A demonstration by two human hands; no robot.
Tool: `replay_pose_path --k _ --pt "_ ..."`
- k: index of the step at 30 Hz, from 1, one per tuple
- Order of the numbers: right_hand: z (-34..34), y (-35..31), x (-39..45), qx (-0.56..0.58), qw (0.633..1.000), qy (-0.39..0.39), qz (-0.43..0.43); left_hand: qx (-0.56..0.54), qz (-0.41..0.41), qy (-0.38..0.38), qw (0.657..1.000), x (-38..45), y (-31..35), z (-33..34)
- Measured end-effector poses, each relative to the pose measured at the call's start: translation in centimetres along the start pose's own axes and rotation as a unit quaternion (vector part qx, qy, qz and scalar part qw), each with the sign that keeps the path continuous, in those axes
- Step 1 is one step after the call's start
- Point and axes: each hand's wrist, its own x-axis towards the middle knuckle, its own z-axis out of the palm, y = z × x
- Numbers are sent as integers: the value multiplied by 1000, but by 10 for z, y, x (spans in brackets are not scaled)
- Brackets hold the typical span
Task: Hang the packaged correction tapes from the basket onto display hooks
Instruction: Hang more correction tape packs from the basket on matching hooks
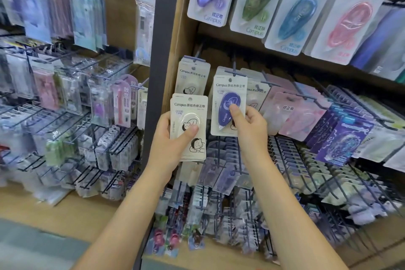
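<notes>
I see a tan wooden display unit point(175, 35) with a dark upright post point(163, 28) dividing left from right, a dark shelf edge point(285, 50) crossing far right, and grey floor point(32, 247) near left.

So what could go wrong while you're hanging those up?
The purple pack in the right hand might miss its hook and drop into the crowded racks below. The left hand holds a small stack of white packs under one thumb, so one could slide out. The white packs could also end up on the wrong hook.
</notes>
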Motion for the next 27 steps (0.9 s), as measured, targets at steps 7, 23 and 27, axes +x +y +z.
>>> replay_pose_path --k 7,23,27 --pt "3 0 15 -38 999 -3 22 -11 2 -6 1000 -2 3 3" --pt "0 -4 -42 -15 986 -153 65 51 11 -77 996 -4 1 -3" --pt "11 -5 -36 32 988 -128 82 50 -7 -40 998 -3 4 -19"
